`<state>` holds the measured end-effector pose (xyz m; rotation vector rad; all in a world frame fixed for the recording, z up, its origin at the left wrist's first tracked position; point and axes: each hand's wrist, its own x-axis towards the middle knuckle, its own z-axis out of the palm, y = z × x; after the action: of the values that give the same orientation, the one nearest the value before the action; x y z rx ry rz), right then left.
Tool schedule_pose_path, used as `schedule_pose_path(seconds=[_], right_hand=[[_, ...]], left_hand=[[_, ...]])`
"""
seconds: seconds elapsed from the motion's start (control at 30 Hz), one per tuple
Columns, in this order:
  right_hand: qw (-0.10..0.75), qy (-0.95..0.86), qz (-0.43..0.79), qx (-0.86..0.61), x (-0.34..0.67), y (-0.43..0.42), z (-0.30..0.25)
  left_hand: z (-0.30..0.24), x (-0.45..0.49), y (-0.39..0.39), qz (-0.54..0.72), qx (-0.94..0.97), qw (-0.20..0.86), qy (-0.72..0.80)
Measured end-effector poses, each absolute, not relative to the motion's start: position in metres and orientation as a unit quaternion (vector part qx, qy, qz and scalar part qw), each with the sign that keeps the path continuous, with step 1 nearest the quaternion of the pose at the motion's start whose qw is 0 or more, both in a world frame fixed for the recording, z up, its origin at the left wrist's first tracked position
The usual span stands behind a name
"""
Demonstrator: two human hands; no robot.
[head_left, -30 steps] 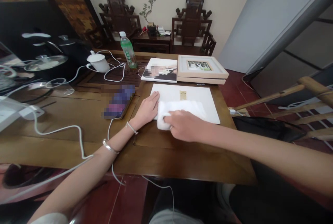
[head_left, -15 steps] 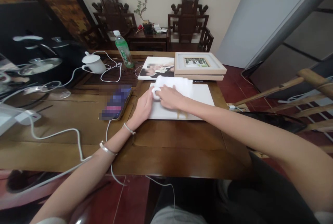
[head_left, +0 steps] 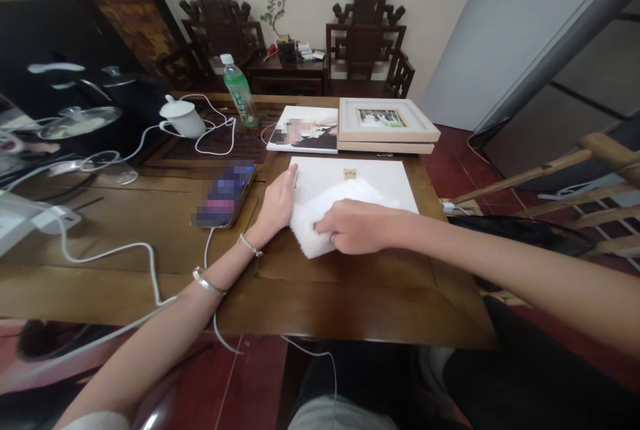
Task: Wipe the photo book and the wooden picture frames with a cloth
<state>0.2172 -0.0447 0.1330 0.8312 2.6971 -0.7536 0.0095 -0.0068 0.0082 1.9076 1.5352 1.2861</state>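
There's a polished brown wooden table (head_left: 360,303) across the lower middle of the frame. Just right of centre, your right hand (head_left: 357,227) has its fingers bunched into a fluffy white cloth (head_left: 306,230), which drapes over the near part of a flat white rectangular panel (head_left: 320,172). Your left hand (head_left: 277,203) isn't clutching anything, just lying along the panel's left edge, so I'd call that bracing. Looks like the wiping step to me. Next move calls for that left hand firm and the cloth flat, with care around the small tan plate (head_left: 350,174) on the panel, since fluff could snag there.

Left of centre there's a dark slab phone (head_left: 230,193), screen pixelated, so nothing to read. Farther up, the green plastic bottle with a white cap (head_left: 241,97) has pale label characters, too blurry for me. The pale wooden picture frame (head_left: 425,122), upper right of centre, shows no lettering I can spot.
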Motion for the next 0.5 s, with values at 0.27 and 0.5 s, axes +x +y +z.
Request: schedule_pose_path(seconds=[0.27,0.5], right_hand=[[0.111,0.887,-0.135,0.428,0.216,0.011,0.145],[0.056,0.886,-0.079,0.453,0.181,0.063,0.128]], left_hand=[[0.001,0.006,-0.003,0.315,0.79,0.118,0.513],[-0.001,0.003,-0.001,0.282,0.809,0.09,0.508]])
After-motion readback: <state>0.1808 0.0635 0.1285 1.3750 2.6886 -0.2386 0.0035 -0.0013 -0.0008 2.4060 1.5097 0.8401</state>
